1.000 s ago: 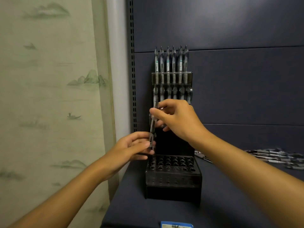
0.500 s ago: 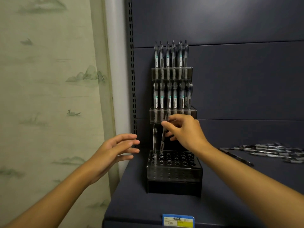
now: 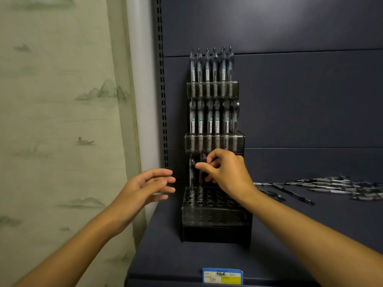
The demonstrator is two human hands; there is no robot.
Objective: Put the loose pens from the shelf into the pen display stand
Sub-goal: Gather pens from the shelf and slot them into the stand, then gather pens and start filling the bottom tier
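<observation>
A dark tiered pen display stand [image 3: 215,216] sits on the shelf against the back panel. Its two upper tiers are full of upright pens [image 3: 211,69]. On the bottom tier one pen [image 3: 191,175] stands in the back-left hole. My right hand [image 3: 226,175] pinches a second pen [image 3: 201,179] upright, its tip in the hole beside the first. My left hand [image 3: 145,187] hovers left of the stand with fingers spread, holding nothing. Several loose pens [image 3: 335,187] lie on the shelf to the right.
The dark blue shelf [image 3: 186,259] carries a blue and yellow price label [image 3: 222,276] on its front edge. A perforated upright [image 3: 162,90] and a pale wall with landscape wallpaper [image 3: 58,121] stand to the left. Most bottom-tier holes hold nothing.
My left hand let go of the pen and drew back, open. My right hand lowered its pen from above the stand into a bottom-tier hole beside the first pen.
</observation>
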